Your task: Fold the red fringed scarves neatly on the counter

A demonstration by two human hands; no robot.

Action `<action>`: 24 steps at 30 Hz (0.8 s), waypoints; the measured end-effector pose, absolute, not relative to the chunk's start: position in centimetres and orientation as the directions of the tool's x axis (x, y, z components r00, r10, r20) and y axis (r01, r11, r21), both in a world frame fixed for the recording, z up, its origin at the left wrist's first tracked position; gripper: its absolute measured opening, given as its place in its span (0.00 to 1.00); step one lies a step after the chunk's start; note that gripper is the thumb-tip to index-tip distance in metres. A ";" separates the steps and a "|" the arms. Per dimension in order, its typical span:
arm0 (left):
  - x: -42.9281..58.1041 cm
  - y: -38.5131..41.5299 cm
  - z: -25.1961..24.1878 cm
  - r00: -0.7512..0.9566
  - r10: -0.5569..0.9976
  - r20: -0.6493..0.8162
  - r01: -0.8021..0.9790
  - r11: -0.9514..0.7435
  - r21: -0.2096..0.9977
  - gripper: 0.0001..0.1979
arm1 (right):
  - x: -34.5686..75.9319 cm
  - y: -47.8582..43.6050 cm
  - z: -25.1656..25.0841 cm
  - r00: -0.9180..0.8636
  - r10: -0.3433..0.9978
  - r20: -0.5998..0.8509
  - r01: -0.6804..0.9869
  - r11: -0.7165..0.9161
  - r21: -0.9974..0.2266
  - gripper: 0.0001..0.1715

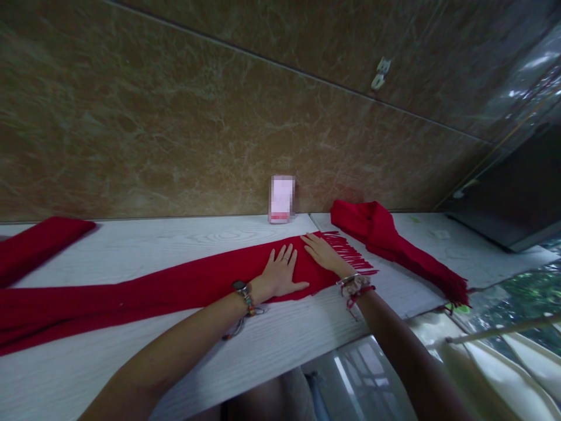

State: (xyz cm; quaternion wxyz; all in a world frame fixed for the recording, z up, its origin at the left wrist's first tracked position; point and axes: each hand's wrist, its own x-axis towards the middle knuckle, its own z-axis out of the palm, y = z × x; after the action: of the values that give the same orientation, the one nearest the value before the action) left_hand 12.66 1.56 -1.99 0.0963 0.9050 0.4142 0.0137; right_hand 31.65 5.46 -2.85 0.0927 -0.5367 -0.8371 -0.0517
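A long red scarf lies stretched across the white tabletop, its fringe at the right end. My left hand rests flat on it with the fingers spread. Closer to the fringe, my right hand lies palm down on the cloth, fingers stretched out. Neither hand grips anything. Toward the left the scarf runs out of view, slightly wrinkled.
Beyond the fringe, a second red scarf lies folded over itself. More folded red cloth sits at the far left. A phone-like object leans on the marbled wall. A dark panel stands at the right.
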 end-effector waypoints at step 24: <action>12.6 1.2 -1.1 0.555 0.825 -0.107 0.827 -0.532 0.182 0.45 | 34.0 5.4 -4.0 -0.219 0.951 0.218 0.976 0.217 0.035 0.19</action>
State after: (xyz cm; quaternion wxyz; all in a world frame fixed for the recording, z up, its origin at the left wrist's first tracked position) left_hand 12.57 1.22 -1.12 0.1061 0.8753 0.4718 -0.0037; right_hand 34.02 5.37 -3.96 0.0749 -0.6204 -0.7763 -0.0822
